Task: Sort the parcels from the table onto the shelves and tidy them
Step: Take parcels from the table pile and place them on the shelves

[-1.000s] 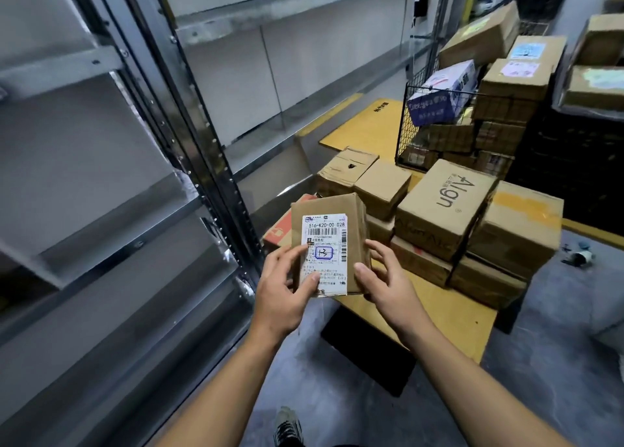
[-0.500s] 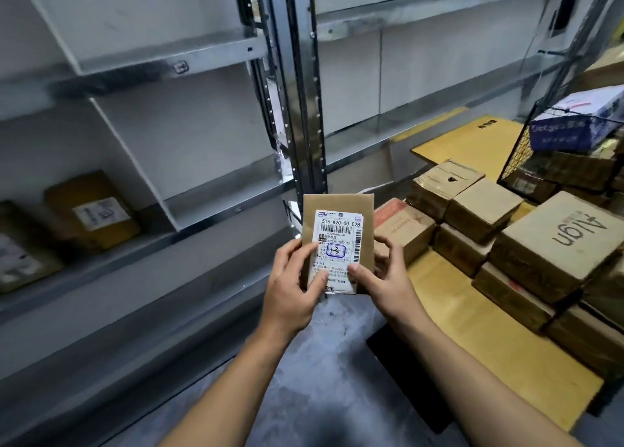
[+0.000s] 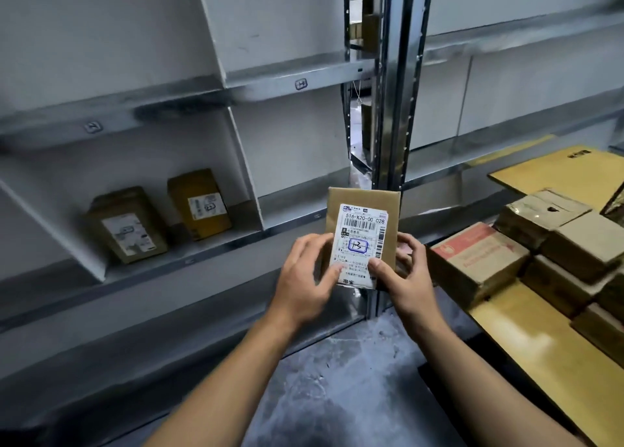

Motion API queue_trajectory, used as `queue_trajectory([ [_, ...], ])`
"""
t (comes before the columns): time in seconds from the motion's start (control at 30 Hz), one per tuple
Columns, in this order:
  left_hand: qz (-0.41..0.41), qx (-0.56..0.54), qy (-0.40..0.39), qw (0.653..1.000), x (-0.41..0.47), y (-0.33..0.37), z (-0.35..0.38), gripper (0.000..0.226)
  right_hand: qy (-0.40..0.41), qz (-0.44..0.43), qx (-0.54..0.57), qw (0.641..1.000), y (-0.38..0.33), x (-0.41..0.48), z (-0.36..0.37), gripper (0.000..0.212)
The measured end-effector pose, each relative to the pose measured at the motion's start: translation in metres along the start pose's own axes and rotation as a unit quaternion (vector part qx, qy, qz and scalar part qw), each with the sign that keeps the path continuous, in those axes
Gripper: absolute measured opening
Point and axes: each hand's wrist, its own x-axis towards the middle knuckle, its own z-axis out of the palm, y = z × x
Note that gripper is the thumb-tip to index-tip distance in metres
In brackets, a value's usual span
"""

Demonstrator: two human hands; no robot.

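Left hand (image 3: 304, 278) and right hand (image 3: 407, 279) still grip the labelled parcel (image 3: 363, 210) by its sides, upright before the shelf post (image 3: 393, 109). The view's swung left: two shelved parcels (image 3: 199, 203) loom nearer. Stacked boxes (image 3: 479, 261) crowd the tabletop (image 3: 540, 345) at right.

White shipping label (image 3: 361, 244) on small brown cardboard parcel (image 3: 366, 199): printed "516-K20-00 028" above barcode; handwritten "H3" inside blue box. Remaining print too small to read.
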Motion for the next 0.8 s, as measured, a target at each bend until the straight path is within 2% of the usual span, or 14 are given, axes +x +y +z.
queue_trajectory([
  [0.17, -0.004, 0.084, 0.011, 0.996, 0.004, -0.019, -0.049, 0.042, -0.011, -0.023, 0.000, 1.000, -0.009, 0.006, 0.038, 0.061],
  [0.4, -0.039, 0.273, -0.056, 0.960, 0.019, -0.031, -0.118, 0.051, -0.052, -0.062, -0.010, 0.997, -0.029, 0.025, 0.086, 0.058],
  [0.57, -0.072, 0.359, -0.028, 0.930, 0.025, -0.038, -0.163, 0.053, -0.096, -0.085, 0.004, 0.992, -0.043, 0.043, 0.125, 0.056],
  [0.8, -0.147, 0.427, 0.008, 0.892, 0.033, -0.050, -0.227, 0.052, -0.193, -0.119, 0.042, 0.973, -0.068, 0.080, 0.197, 0.057],
])
